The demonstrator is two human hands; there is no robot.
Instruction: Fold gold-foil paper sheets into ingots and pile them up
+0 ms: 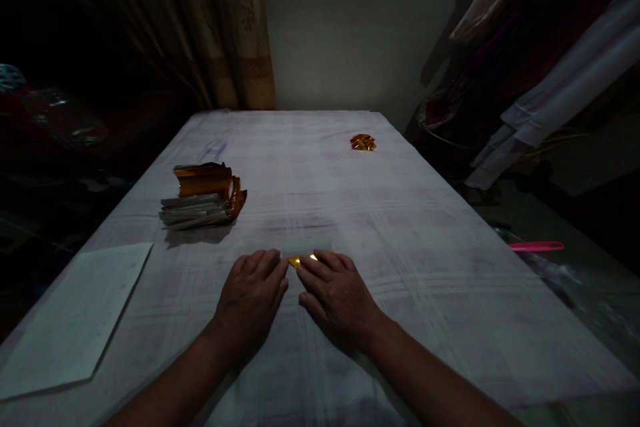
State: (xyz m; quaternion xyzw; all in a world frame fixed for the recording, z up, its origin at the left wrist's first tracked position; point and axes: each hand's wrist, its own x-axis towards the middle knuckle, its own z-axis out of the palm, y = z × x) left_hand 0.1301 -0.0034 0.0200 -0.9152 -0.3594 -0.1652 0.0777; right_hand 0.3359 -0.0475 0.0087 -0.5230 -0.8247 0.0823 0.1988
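Gold foil [295, 261]: shiny, bright yellow, partly covered by right hand [341, 292].

On the table [425, 320], a foil piece [295, 261] lies partly under the right hand [337, 290], beside the left hand [255, 283]. Farther to the left is a foil stack [204, 182]; nearer, a sheet [75, 313]. Behind, at the right, lies a foil bundle [363, 142].

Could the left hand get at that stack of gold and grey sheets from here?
Probably yes: the stack lies beyond and left of the left hand, with nothing visible standing between them.
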